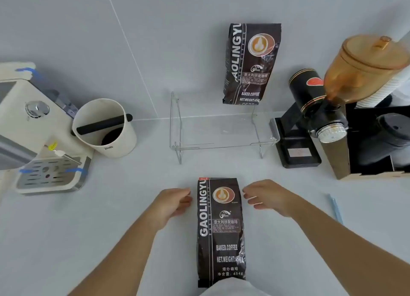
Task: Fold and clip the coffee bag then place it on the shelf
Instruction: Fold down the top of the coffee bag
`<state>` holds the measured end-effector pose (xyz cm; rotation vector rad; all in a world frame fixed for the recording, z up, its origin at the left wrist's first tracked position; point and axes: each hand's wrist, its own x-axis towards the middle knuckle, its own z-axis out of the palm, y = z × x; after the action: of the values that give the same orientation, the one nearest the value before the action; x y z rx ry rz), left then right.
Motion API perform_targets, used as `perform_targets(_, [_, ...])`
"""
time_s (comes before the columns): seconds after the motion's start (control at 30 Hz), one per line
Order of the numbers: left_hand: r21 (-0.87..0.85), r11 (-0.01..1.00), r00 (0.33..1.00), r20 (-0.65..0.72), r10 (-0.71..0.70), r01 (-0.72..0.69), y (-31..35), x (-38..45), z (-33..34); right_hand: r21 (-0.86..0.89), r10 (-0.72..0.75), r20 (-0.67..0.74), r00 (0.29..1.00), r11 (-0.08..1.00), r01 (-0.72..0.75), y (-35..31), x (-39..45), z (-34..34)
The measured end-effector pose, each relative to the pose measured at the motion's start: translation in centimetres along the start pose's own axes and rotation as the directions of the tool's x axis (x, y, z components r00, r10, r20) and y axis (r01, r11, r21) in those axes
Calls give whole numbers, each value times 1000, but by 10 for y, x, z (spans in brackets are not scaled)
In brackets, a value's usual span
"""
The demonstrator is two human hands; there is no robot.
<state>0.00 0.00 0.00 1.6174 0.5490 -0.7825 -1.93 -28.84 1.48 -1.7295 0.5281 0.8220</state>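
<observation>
A dark coffee bag (219, 229) with white lettering stands on the white counter right in front of me, its flat top edge unfolded. My left hand (175, 201) hovers just left of the bag's top, fingers loosely curled and apart, holding nothing. On the other side of the bag's top is my right hand (264, 196), also empty, with a small gap to the bag. Behind the bag stands a clear acrylic shelf (218, 145). A second, identical coffee bag (251, 63) stands upright on the shelf's back right. A thin light-blue strip (336, 209), perhaps a clip, lies at the right.
A cream espresso machine (33, 129) and a cream knock box (106, 129) with a black bar stand at the left. A black coffee grinder (315, 109) with an amber hopper and a black box holding cup lids (381, 140) fill the right.
</observation>
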Motion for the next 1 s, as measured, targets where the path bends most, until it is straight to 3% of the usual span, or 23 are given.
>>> perform_targets(0.17, [-63, 998, 996, 87, -20, 25, 1, -4, 29, 88, 13, -1, 1000, 996, -13, 10, 3, 20])
perform_targets(0.47, [-187, 982, 1000, 9, -21, 23, 4, -14, 44, 241, -24, -37, 999, 970, 32, 2, 0, 36])
perform_targets(1.0, [-332, 927, 984, -30, 177, -177, 22, -64, 41, 239, -270, -254, 929, 913, 331, -16, -60, 54])
